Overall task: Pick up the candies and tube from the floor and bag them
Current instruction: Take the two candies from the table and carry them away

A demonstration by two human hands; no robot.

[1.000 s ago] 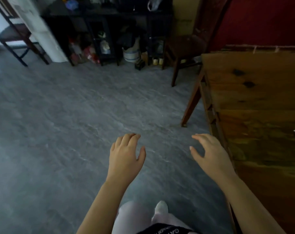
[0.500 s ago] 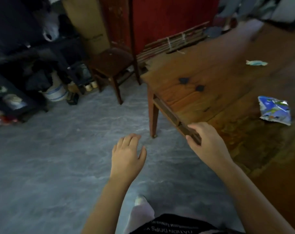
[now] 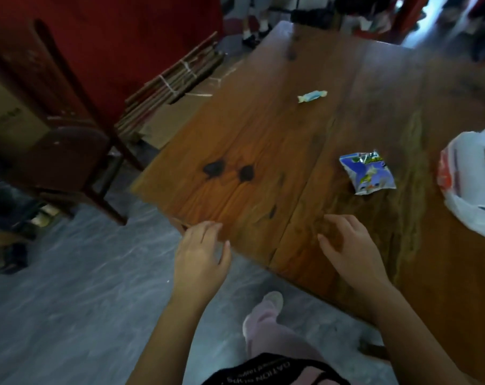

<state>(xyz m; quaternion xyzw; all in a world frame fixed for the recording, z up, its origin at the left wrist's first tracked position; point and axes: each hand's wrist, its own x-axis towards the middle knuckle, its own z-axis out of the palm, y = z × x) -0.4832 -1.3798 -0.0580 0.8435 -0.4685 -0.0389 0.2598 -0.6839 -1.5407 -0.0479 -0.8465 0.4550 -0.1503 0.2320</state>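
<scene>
Fingers on both my left hand [image 3: 201, 261] and right hand [image 3: 349, 250] are loosely spread and empty, so next I'd guess grab the wrapped candy [image 3: 312, 96] and packet [image 3: 367, 172] for the bag [image 3: 469, 207].

I see a brown table [image 3: 263, 151] with two dark knots; on it a pale blue candy [image 3: 312, 96], a blue-and-white packet [image 3: 367, 173], a white-and-red bag [image 3: 469, 184].

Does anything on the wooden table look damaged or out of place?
Two dark burn-like spots mark the brown wooden table. A blue-and-white wrapped candy and a crumpled blue snack packet lie loose outside the white plastic bag.
</scene>
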